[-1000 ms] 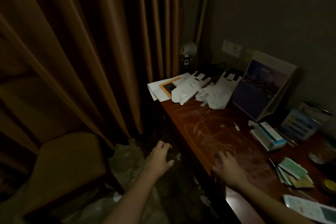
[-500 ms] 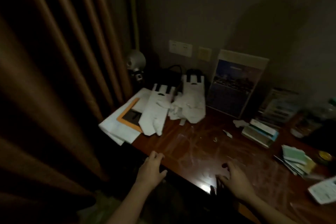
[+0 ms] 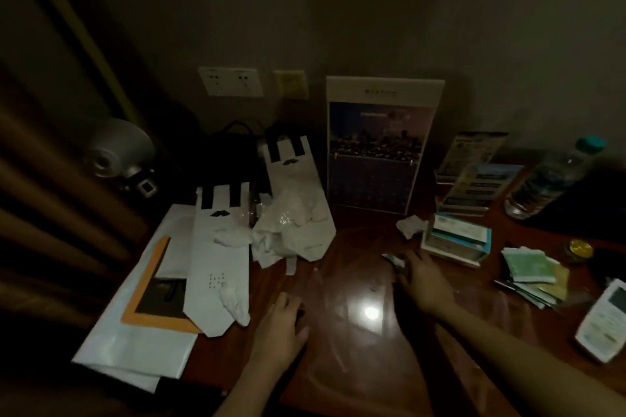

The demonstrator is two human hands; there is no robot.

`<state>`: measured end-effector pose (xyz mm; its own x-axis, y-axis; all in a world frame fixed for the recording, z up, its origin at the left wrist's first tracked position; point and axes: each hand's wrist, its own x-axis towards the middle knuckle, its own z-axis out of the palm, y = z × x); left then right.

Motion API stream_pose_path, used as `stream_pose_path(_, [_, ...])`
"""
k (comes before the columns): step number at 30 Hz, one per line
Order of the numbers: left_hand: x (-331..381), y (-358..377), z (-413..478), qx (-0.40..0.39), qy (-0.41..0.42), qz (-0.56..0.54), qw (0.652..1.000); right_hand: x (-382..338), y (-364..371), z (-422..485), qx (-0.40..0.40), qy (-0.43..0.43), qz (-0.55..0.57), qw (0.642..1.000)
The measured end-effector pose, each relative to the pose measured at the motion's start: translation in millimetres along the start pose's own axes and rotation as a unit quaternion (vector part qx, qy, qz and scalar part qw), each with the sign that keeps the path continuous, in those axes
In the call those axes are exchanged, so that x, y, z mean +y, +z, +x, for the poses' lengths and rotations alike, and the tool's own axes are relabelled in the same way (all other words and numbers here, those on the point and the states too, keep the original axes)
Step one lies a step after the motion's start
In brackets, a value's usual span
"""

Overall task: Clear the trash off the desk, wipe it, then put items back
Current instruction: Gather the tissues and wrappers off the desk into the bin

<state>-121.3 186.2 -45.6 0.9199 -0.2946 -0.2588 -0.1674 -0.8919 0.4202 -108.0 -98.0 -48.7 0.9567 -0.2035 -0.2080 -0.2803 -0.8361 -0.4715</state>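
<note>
Dim room, and the glossy dark surface (image 3: 355, 366) catches one spot of glare. My left grip (image 3: 281, 325) lies released, palm down near the front edge, bracing me, I reckon. My right grip (image 3: 423, 278) reaches out, fingers loose, holding nothing. The small scrap (image 3: 393, 259) lies just ahead of it, with the crumpled tissue (image 3: 411, 227) beyond, beside the tissue box (image 3: 454, 242).

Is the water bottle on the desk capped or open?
Capped: the water bottle has its teal cap seated on the neck.
</note>
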Motion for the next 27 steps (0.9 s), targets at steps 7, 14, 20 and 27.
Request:
stream_pose_path(7, [-9,11,39,-0.019,0.003,0.023,1.0,2,24,44,-0.009,0.037,-0.038,0.999])
stream_pose_path(14, [-33,7,84,0.072,0.042,-0.011,0.996,-14,34,21,0.045,0.052,-0.008,0.998])
stream_pose_path(20, [-51,-2,109,-0.005,0.062,0.04,0.997,-32,40,22,0.032,0.137,0.065,0.988])
stream_pose_path(27, [-39,-12,116,-0.032,0.045,0.097,0.994,-30,42,26,0.046,0.221,-0.003,0.974])
